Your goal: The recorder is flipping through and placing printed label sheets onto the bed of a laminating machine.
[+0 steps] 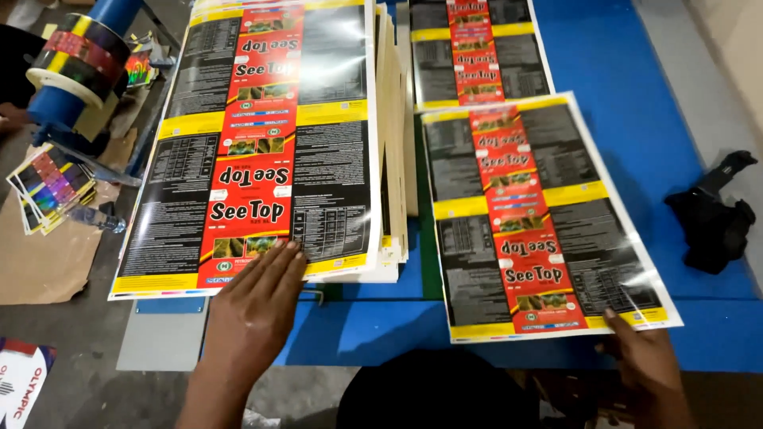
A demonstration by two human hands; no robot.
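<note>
My left hand (254, 306) lies flat, fingers together, on the near edge of a tall stack of glossy printed sheets (262, 135), each red, black and yellow. My right hand (648, 361) pinches the near right corner of a single sheet of the same print (540, 218), which lies slanted on the blue table (636, 63). A second flat sheet or low pile (477, 52) lies behind that sheet.
A crumpled black cloth (711, 214) lies at the table's right edge. At the left stand a blue roll holder with shiny foil tape (75, 56), a small pile of shiny cards (48, 187) and brown cardboard (40, 254) on the floor.
</note>
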